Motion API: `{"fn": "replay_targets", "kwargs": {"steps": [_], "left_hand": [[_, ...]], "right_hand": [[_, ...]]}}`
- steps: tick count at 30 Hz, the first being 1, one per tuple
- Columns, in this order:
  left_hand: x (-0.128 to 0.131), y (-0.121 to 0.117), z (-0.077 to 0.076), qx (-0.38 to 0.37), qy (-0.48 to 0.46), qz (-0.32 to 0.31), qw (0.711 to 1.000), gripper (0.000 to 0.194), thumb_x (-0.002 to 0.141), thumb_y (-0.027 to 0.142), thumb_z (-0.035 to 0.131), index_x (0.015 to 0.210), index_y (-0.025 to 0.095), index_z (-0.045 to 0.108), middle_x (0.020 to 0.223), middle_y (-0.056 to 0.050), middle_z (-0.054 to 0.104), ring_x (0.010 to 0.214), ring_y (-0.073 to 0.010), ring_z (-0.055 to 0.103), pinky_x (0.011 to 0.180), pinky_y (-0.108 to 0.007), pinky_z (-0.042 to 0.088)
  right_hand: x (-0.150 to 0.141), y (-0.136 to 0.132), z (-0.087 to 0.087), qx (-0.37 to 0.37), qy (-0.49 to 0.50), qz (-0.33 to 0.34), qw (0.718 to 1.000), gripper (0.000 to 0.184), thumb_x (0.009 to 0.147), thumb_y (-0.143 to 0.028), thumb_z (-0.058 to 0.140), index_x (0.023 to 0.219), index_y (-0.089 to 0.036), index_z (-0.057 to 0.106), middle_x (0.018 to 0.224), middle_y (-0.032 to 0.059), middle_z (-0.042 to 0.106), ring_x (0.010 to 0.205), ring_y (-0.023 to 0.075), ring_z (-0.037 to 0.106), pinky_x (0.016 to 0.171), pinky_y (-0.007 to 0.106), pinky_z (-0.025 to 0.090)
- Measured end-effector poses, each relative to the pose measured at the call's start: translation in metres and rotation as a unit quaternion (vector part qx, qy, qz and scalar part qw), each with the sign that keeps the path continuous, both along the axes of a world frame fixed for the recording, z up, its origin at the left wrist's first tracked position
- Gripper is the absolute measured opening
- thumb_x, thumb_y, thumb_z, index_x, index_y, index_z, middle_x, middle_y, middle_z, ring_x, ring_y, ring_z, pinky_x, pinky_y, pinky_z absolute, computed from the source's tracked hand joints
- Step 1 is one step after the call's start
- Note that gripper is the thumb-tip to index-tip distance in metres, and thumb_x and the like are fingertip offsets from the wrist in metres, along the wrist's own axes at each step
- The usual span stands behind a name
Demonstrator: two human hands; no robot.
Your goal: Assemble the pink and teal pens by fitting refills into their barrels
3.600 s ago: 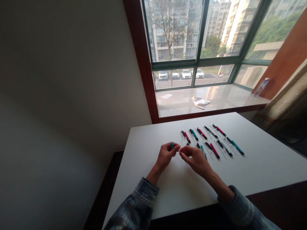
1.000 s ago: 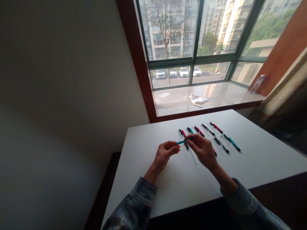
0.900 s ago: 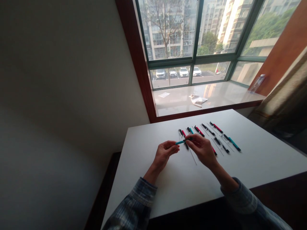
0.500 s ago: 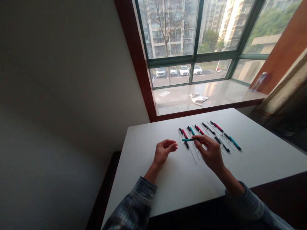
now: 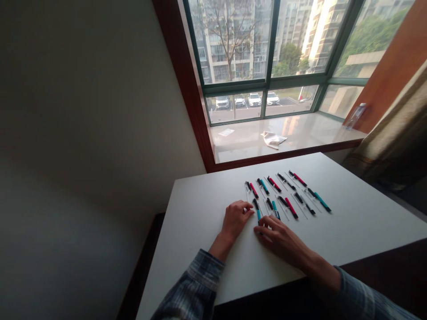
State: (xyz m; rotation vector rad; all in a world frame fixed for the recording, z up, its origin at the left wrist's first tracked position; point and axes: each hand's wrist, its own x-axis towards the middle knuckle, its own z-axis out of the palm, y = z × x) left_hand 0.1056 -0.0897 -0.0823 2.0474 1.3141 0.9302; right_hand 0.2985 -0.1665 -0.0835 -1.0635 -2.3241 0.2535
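Pen parts lie in two slanting rows on the white table (image 5: 193,262). My right hand (image 5: 278,238) rests low at the near end of the front row, its fingers closed on the lower end of a teal pen barrel (image 5: 258,214). This barrel lies just below a black pen section (image 5: 255,204). My left hand (image 5: 236,218) is close beside them on the left, fingers bent, with a small gap between thumb and forefinger and nothing visible in it. Right of the barrel lies another teal barrel (image 5: 274,206), its lower end partly behind my right hand.
Red barrels (image 5: 291,207), black sections (image 5: 298,198), a far teal barrel (image 5: 323,201) and several thin refills (image 5: 302,209) lie further right. Behind the table, the windowsill (image 5: 240,149) holds a crumpled cloth (image 5: 274,139) and a clear bottle (image 5: 355,116). A curtain (image 5: 383,106) hangs right.
My right hand has lowered the teal barrel from the air onto the table, turning it in line with the other parts. My left hand has moved slightly right and down, towards the front row.
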Motion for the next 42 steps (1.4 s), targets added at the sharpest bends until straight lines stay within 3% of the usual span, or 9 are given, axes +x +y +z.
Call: {"fn": "replay_targets", "kwargs": {"steps": [5,8,14,17,20,26,33,38,42], "left_hand": [[-0.003,-0.003,0.001,-0.016,-0.010,-0.016,1.000,0.013,0.085,0.024,0.073,0.094,0.024,0.082,0.088,-0.004,0.077,0.071,-0.0180,0.064,0.076,-0.031,0.048],[-0.004,-0.002,0.006,-0.028,-0.023,-0.013,0.999,0.015,0.086,0.025,0.072,0.097,0.024,0.082,0.090,-0.005,0.079,0.069,-0.0182,0.064,0.075,-0.032,0.048],[-0.007,0.029,0.027,0.014,-0.072,0.038,0.997,0.016,0.089,0.036,0.071,0.092,0.024,0.081,0.090,-0.005,0.079,0.069,-0.0182,0.064,0.075,-0.032,0.048],[-0.011,0.051,0.034,0.035,-0.091,0.086,0.992,0.019,0.092,0.038,0.068,0.091,0.024,0.080,0.092,-0.004,0.079,0.069,-0.0184,0.064,0.072,-0.030,0.047],[-0.017,0.062,0.032,0.046,-0.089,0.120,0.988,0.020,0.093,0.038,0.065,0.091,0.023,0.079,0.091,-0.004,0.079,0.069,-0.0179,0.063,0.071,-0.030,0.047],[-0.023,0.059,0.017,0.035,-0.096,0.133,0.986,0.021,0.092,0.040,0.066,0.091,0.023,0.078,0.087,-0.003,0.078,0.065,-0.0166,0.060,0.069,-0.029,0.047],[-0.022,0.059,0.016,0.042,-0.101,0.129,0.986,0.023,0.094,0.041,0.064,0.091,0.022,0.076,0.086,-0.003,0.077,0.065,-0.0155,0.060,0.067,-0.028,0.047],[-0.021,0.059,0.015,0.049,-0.094,0.128,0.986,0.021,0.094,0.040,0.065,0.091,0.022,0.076,0.084,-0.002,0.077,0.066,-0.0156,0.060,0.068,-0.028,0.048],[-0.020,0.059,0.015,0.054,-0.094,0.135,0.985,0.019,0.093,0.038,0.065,0.089,0.023,0.076,0.085,-0.001,0.077,0.066,-0.0150,0.060,0.068,-0.028,0.048]], "right_hand": [[0.009,0.006,0.010,-0.022,0.008,0.031,0.999,0.028,0.097,-0.013,0.060,0.117,-0.029,0.072,0.109,0.0085,0.068,0.098,0.0251,0.066,0.081,0.041,0.061],[0.019,0.027,0.024,-0.030,0.035,0.028,0.999,0.031,0.096,-0.016,0.063,0.122,-0.031,0.071,0.114,0.0080,0.068,0.103,0.0256,0.067,0.085,0.042,0.061],[0.034,0.119,0.051,-0.030,0.097,-0.036,0.994,0.036,0.093,-0.022,0.066,0.129,-0.027,0.067,0.114,0.0076,0.073,0.103,0.0257,0.068,0.089,0.044,0.058],[0.031,0.163,0.050,-0.066,0.084,-0.020,0.994,0.053,0.087,-0.022,0.070,0.139,-0.029,0.061,0.114,0.0055,0.075,0.102,0.0244,0.067,0.088,0.041,0.056],[0.024,0.188,0.041,-0.094,0.053,0.018,0.994,0.067,0.082,-0.019,0.072,0.146,-0.030,0.054,0.119,0.0054,0.074,0.108,0.0245,0.063,0.090,0.040,0.054],[0.017,0.187,0.021,-0.118,0.022,0.020,0.993,0.081,0.079,-0.016,0.068,0.154,-0.031,0.044,0.129,0.0064,0.069,0.118,0.0264,0.054,0.093,0.041,0.052],[0.016,0.185,0.015,-0.117,0.028,0.010,0.993,0.082,0.077,-0.015,0.069,0.154,-0.030,0.045,0.127,0.0059,0.070,0.118,0.0265,0.053,0.098,0.042,0.051],[0.019,0.191,0.006,-0.088,0.037,0.014,0.995,0.076,0.078,-0.015,0.071,0.150,-0.030,0.051,0.119,0.0055,0.073,0.114,0.0272,0.057,0.097,0.046,0.052],[0.018,0.188,0.013,-0.019,0.066,0.019,0.997,0.068,0.081,-0.018,0.075,0.145,-0.029,0.056,0.111,0.0059,0.075,0.107,0.0295,0.061,0.093,0.050,0.055]]}}
